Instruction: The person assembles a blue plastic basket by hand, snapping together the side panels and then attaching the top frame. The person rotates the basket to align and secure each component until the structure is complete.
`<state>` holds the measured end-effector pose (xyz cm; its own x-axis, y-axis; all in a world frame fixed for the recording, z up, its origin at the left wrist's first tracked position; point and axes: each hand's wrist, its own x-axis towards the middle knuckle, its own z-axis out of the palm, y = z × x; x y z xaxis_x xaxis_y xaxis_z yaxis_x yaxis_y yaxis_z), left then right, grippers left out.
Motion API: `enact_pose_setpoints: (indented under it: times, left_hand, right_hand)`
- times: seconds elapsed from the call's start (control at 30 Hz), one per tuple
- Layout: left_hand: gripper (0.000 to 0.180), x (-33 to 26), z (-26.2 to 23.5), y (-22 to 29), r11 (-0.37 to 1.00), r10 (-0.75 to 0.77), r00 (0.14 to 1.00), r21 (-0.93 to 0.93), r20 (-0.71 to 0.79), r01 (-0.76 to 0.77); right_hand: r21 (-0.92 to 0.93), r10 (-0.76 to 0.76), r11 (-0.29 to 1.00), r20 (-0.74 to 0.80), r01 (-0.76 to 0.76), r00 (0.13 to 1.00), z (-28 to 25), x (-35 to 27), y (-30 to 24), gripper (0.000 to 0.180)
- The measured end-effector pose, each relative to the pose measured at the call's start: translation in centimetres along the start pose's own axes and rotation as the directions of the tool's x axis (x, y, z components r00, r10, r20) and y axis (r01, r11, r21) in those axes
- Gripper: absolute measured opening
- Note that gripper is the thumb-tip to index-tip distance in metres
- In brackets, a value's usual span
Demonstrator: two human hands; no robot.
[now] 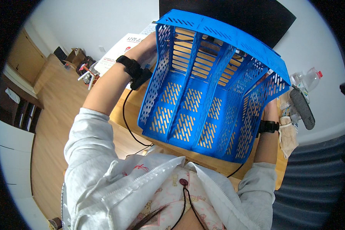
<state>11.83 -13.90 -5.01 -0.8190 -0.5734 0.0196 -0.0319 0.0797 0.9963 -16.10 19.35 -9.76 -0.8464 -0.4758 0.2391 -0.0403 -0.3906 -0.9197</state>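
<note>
A blue plastic file rack point(214, 90) with slotted walls and several upright dividers stands between my two arms, its open side facing me. My left hand point(152, 41) grips its left side near the top, with the fingers mostly hidden behind the slotted wall. On the opposite side my right hand point(271, 108) holds the right wall; the rack covers most of its fingers. No files show in the compartments, and table wood shows through the slots. Whether the rack's base rests fully on the wooden table point(126, 111) I cannot tell.
Behind the rack is a black screen point(234, 15). Printed papers point(117, 51) lie at the left. On the right are a clear plastic bottle point(311, 79), a dark grey pouch point(302, 107) and a beige cloth point(287, 136). A black cable point(125, 115) hangs from my left wristband.
</note>
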Motion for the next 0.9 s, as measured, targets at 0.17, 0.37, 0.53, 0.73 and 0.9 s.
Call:
enact_pose_setpoints:
  times: [0.17, 0.37, 0.53, 0.73, 0.9]
  left_hand:
    - [0.047, -0.3, 0.1, 0.1, 1.000, 0.011, 1.000, 0.010, -0.005, -0.011]
    - [0.049, -0.7, 0.1, 0.2, 1.000, 0.020, 1.000, 0.004, -0.005, -0.020]
    - [0.051, -1.2, 0.0, 0.1, 1.000, 0.027, 1.000, 0.003, -0.006, -0.027]
    - [0.053, -1.4, -0.1, 0.1, 1.000, 0.031, 0.999, 0.003, -0.009, -0.031]
    - [0.055, -1.5, -0.2, -0.2, 1.000, 0.030, 1.000, -0.003, -0.009, -0.030]
  right_hand:
    - [-0.086, 0.036, 0.996, 0.035, -0.033, 0.999, -0.7, -0.5, 0.1, 0.023]
    - [-0.126, 0.061, 0.991, 0.045, -0.055, 0.997, -0.6, -0.9, -0.1, 0.022]
    - [-0.143, 0.077, 0.987, 0.056, -0.069, 0.995, -0.6, -0.9, -0.2, 0.021]
    - [-0.161, 0.089, 0.984, 0.065, -0.078, 0.994, -0.5, -0.9, -0.1, 0.020]
    - [-0.170, 0.097, 0.982, 0.077, -0.082, 0.992, -0.3, -0.8, -0.2, 0.019]
